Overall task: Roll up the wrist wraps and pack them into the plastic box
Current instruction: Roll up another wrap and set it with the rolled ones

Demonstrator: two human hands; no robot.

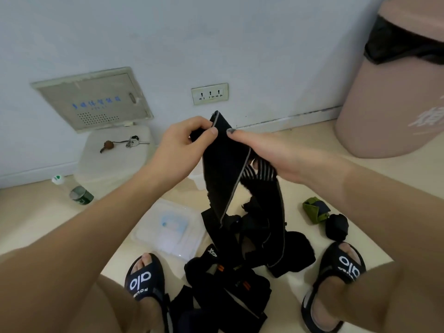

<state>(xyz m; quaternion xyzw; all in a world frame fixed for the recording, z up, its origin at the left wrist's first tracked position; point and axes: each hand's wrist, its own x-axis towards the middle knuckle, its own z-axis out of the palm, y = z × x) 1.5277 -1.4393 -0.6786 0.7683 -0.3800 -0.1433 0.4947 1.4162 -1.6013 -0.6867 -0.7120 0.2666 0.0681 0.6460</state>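
Between both hands: black wrist wrap (222, 164), top end pinched by left fingers (211, 131), right fingers (234, 134).

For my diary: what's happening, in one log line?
left hand + right hand: pinching long black wrist wrap | unrolled | clear plastic box: floor

A pale wall (216, 32) with a socket plate (209, 93) meets a cream floor (300, 143).

Two hands hold up a black wrist wrap (224, 164): the left hand (185, 140) pinches its top end, the right hand (271, 152) grips its edge. More dark wraps (230, 282) lie on the floor between sandalled feet, beside a clear plastic box (168, 229).
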